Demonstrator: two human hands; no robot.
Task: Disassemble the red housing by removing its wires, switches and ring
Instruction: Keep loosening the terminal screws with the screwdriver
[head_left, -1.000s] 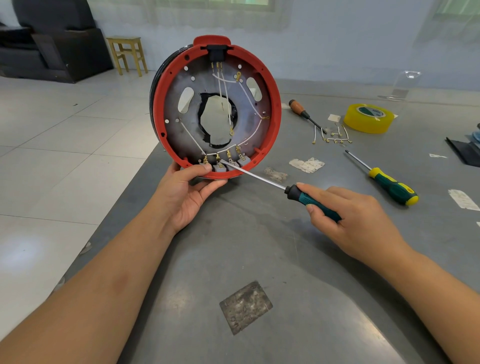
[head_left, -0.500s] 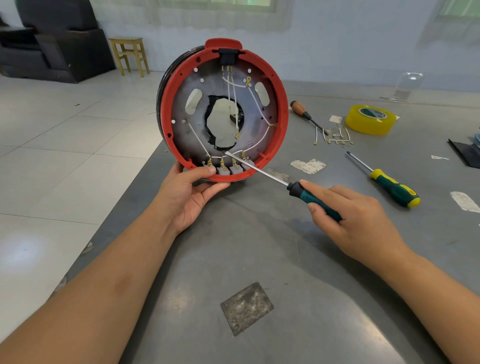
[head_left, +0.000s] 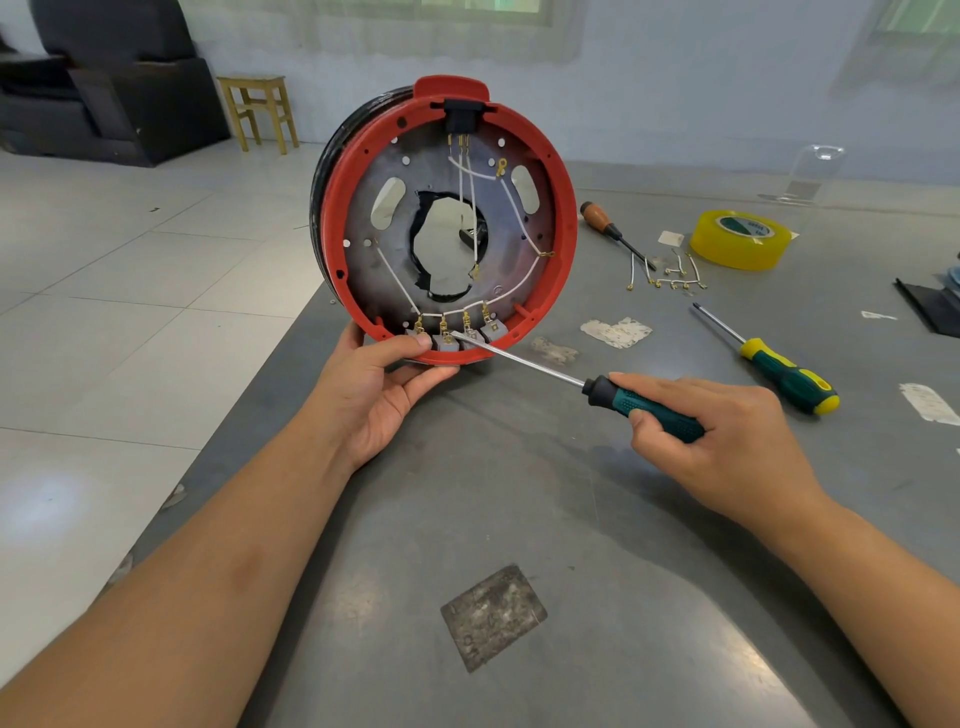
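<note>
Red housing (head_left: 563, 249) raised off counter (head_left: 519, 519), left hand (head_left: 379, 395) gripping rim, right hand (head_left: 727, 441) clenching screwdriver (head_left: 571, 382), tip back at switches (head_left: 470, 335)

Head-worn view — faces forward-down, close over table (head_left: 519, 519).

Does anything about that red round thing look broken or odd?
Yes. The central hole in the red housing's grey plate is jagged, as if torn rather than cut. One white wire ends loose over it.
</note>
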